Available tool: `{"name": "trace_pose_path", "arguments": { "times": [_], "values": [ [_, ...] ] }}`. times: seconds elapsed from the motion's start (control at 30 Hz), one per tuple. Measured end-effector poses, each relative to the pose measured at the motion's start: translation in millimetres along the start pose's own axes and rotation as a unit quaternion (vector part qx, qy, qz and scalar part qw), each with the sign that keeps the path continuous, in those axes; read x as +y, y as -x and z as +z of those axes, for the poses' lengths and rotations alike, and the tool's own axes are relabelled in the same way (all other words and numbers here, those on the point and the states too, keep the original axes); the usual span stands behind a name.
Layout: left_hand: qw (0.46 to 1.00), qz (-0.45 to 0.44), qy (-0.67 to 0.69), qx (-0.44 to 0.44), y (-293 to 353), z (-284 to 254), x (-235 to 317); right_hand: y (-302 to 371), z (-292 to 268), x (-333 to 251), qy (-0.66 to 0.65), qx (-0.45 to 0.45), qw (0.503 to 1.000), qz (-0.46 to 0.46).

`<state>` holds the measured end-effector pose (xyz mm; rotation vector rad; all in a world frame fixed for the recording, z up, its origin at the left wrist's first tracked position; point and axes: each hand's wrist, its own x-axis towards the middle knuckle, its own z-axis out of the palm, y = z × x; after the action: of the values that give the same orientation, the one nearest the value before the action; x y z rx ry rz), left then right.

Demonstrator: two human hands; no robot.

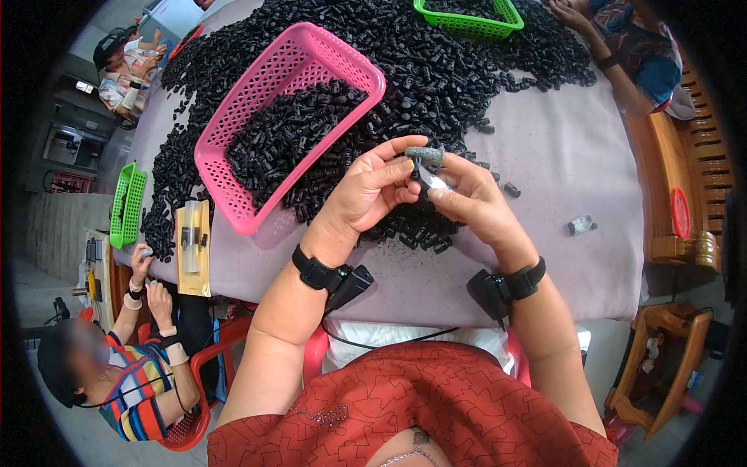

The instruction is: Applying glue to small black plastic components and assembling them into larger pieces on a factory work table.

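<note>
My left hand (366, 187) is closed, pinching a small black plastic part (416, 170) between thumb and fingers above the heap. Close against it, my right hand (482, 202) is closed on a small shiny whitish piece (433, 180) whose kind I cannot make out. A speckled grey sleeve-like covering (426, 155) shows at the right index fingertip. Beneath both hands spreads a large heap of small black plastic parts (436, 86). Left of my hands, a pink perforated basket (233, 210) lies tilted among them, with many of the same parts inside.
A green basket (475, 29) stands at the far side and another green basket (124, 206) at the left edge. A clear tube lies on a tan board (194, 280). One greyish piece (580, 226) rests on the purple-grey cloth (545, 171). Other people sit around the table.
</note>
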<state>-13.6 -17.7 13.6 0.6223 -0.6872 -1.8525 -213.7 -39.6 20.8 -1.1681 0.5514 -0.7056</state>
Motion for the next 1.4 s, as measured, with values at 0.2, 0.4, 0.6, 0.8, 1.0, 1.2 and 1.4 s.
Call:
{"name": "trace_pose_path", "arguments": {
  "times": [0.2, 0.4, 0.6, 0.8, 1.0, 1.2, 1.4],
  "values": [
    [0.998, 0.03, -0.062, 0.006, 1.8, 6.4, -1.5, 0.3, -0.2, 0.5, -0.029, 0.028, 0.999, -0.01],
    [0.783, 0.389, -0.45, 0.182, 14.7, 27.4, 16.2, -3.0, -3.1, 5.0, -0.038, 0.082, 0.995, -0.043],
    [0.469, 0.478, -0.67, 0.321, 21.1, -1.2, 62.3, -3.8, 1.6, 4.2, -0.024, 0.092, 0.995, -0.039],
    [0.565, 0.438, -0.649, 0.259, 17.7, 10.3, 46.8, -4.1, -0.9, 4.7, -0.018, 0.09, 0.995, -0.049],
    [0.706, 0.231, -0.658, 0.12, 16.6, 12.7, 30.3, -2.5, -1.1, 3.5, -0.002, 0.093, 0.995, -0.044],
    [0.613, 0.1, -0.779, 0.084, 17.6, 4.8, 31.3, -1.2, -0.6, 0.4, -0.016, 0.075, 0.997, -0.03],
    [0.575, 0.178, -0.795, 0.068, 13.4, 2.7, 22.2, -1.7, 0.2, 4.4, -0.001, 0.09, 0.995, -0.037]
  ]
}}
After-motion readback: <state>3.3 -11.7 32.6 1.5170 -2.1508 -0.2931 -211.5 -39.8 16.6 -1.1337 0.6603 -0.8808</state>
